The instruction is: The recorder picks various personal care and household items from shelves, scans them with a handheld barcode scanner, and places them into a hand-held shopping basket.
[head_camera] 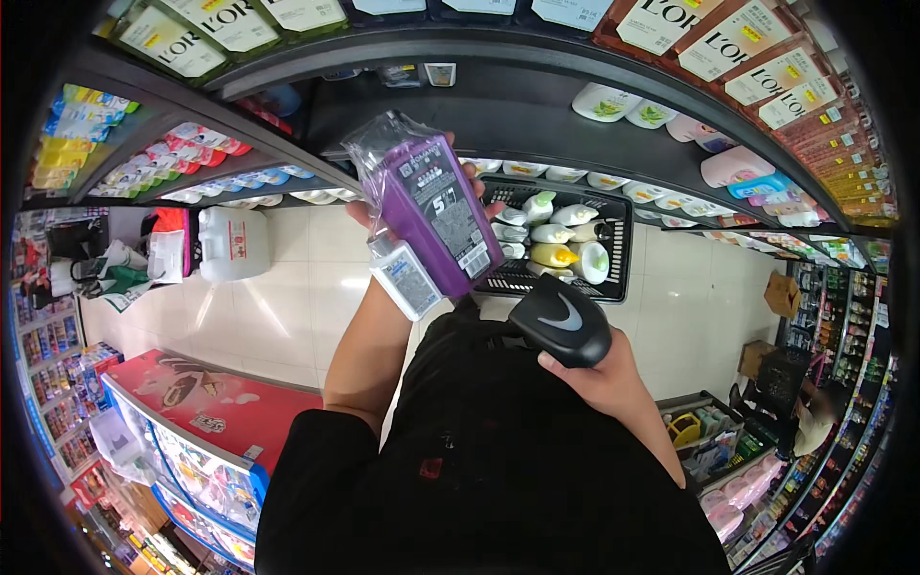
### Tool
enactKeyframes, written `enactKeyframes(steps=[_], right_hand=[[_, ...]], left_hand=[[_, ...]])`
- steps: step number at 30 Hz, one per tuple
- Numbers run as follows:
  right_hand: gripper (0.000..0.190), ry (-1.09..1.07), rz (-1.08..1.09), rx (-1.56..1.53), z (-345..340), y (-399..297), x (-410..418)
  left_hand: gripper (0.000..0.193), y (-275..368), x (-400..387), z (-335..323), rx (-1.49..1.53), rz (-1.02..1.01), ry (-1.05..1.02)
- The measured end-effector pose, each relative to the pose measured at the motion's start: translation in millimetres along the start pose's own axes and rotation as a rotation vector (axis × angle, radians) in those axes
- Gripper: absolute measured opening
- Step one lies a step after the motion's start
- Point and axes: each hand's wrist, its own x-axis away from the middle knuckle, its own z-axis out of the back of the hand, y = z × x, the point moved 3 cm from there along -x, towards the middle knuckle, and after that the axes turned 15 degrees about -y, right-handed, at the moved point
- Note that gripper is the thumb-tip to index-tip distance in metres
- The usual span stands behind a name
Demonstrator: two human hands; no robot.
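My left hand (pixel 477 185) is shut on a large purple bottle (pixel 438 208), holding it from behind so that only the fingers and thumb show around its sides. Clear plastic wrap covers the bottle's upper end. A small white bottle (pixel 407 279) with a grey cap lies against its lower left side. The purple bottle's labelled back, with a barcode, faces me. In my right hand (pixel 604 377) is a black handheld barcode scanner (pixel 564 321), held in front of my body to the right of the bottle. Its underside and trigger are hidden.
A black plastic basket (pixel 624 251) filled with several pump bottles (pixel 552 255) stands beyond my hands. Shelves of bottles (pixel 604 102) curve overhead. A white jug (pixel 233 243) sits on the floor at left, above a red-topped freezer (pixel 208 402). A person (pixel 812 420) is far right.
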Motion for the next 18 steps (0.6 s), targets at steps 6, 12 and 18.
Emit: enactKeyframes(steps=[6,12,18], right_hand=[[0.041,-0.022,-0.022,0.008,15,-6,9],[0.045,-0.03,0.023,0.057,36,-12,29],[0.043,-0.055,0.047,0.083,63,3,50]], left_hand=[[0.142,-9,-17,-5,-0.069,-0.057,-0.02],[0.141,-27,-22,-12,-0.122,-0.061,-0.014],[0.136,-50,-24,-22,-0.168,-0.072,-0.004]])
